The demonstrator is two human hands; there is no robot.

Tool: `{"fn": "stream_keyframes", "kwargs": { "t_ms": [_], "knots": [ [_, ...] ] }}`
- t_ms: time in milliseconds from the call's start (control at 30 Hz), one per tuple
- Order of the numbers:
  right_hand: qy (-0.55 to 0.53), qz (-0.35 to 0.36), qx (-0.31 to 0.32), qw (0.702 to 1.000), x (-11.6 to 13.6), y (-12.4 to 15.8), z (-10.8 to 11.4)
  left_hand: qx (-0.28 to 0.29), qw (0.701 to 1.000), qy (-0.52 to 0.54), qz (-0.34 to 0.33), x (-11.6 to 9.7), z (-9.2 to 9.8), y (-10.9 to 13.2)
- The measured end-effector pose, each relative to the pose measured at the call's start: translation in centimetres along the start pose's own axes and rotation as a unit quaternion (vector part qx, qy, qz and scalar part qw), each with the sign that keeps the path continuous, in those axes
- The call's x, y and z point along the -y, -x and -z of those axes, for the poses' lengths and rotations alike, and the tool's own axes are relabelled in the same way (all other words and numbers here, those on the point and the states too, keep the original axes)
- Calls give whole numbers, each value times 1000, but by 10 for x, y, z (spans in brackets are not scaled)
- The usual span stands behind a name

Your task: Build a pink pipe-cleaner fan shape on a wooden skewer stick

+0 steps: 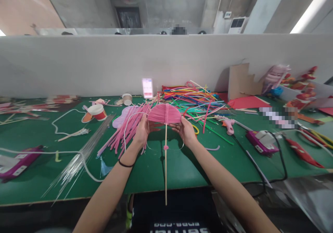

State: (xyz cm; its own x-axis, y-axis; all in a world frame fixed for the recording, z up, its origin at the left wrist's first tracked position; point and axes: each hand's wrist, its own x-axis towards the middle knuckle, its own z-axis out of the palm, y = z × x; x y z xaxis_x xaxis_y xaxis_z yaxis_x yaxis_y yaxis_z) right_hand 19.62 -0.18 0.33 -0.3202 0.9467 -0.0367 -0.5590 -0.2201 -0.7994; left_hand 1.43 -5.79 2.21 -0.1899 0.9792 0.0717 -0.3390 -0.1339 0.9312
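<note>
Both hands hold up a round fan [164,114], its upper half covered in pink pipe cleaners and its lower half a bare wire ring. A thin wooden stick [165,177] runs down from it toward me, with a small pink wrap where it crosses the wire. My left hand [144,130] grips the left rim, fingers curled beneath. On the opposite rim, my right hand [187,131] pinches with the thumb on top. Pink pipe cleaners [122,134] lie beside my left hand, and multicoloured pipe cleaners [195,97] are heaped behind the fan.
A pink glue gun [229,126] lies to the right near a purple power strip [261,143]. Silver wires [83,156], a paper cup [99,112] and another purple power strip [22,163] are left. A white cable [85,163] loops across the green table [187,177]. A phone [147,88] stands at the partition.
</note>
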Motion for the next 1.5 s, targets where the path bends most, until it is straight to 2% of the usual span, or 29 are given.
{"fn": "stream_keyframes", "kwargs": {
  "t_ms": [133,367,500,633,800,1100,1300,1500],
  "knots": [
    [0,21,-21,1000,2,-1,3,-45,996,-55,-51,0,3,-1],
    [17,42,3,999,-3,0,-1,-9,997,-7,81,-5,-1,4],
    [28,46,-5,999,-1,3,-2,0,994,-11,111,-5,-3,5],
    [55,33,19,998,2,7,-3,20,989,-62,131,-2,-4,8],
    [107,-2,56,993,2,10,-6,10,990,-97,106,1,-6,10],
    [109,10,25,994,-1,7,-3,-21,990,-137,21,0,-11,10],
    [96,8,27,995,0,7,-2,1,993,-106,47,0,-12,13],
    [102,1,35,994,0,8,-3,-21,995,-89,29,1,-13,12]
  ]
}}
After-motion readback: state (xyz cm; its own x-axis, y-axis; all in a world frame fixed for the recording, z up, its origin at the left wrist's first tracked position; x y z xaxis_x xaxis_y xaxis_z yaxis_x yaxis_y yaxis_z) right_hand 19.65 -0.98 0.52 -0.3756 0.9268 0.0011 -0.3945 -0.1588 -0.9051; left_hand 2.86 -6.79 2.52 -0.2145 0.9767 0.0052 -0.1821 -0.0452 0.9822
